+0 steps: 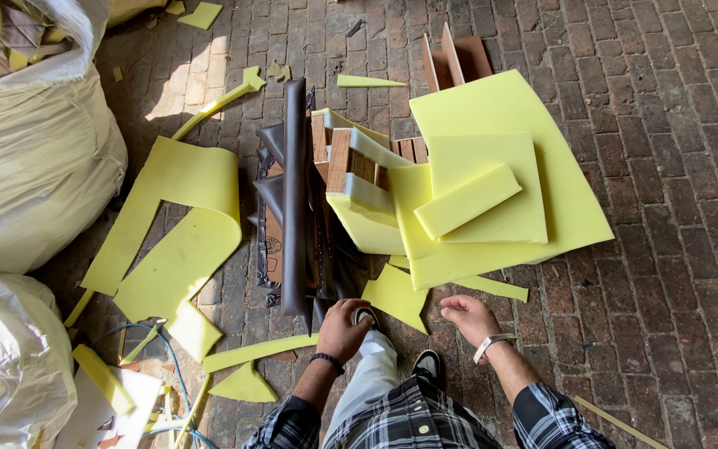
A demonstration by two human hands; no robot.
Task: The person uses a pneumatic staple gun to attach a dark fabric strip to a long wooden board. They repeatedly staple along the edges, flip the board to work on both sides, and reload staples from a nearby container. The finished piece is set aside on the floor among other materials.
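Brick floor [666,166] spreads under everything, and two big pale sacks [27,166] bulge at your left. Ahead of you a stack of yellow foam sheets [500,183] lies on top of a wooden frame [351,158], with a smaller foam block [465,199] resting on the top sheet. A curled foam sheet [180,224] lies to the left of it, and a long dark brown padded piece [294,191] stands between the two, its near tip pointing at you. Your left hand [344,328] is closed loosely over the toe of your shoe [366,316], right beside that tip. Your right hand [469,318] hovers open, fingers spread, holding nothing, just next to a small foam offcut [396,295] on the floor.
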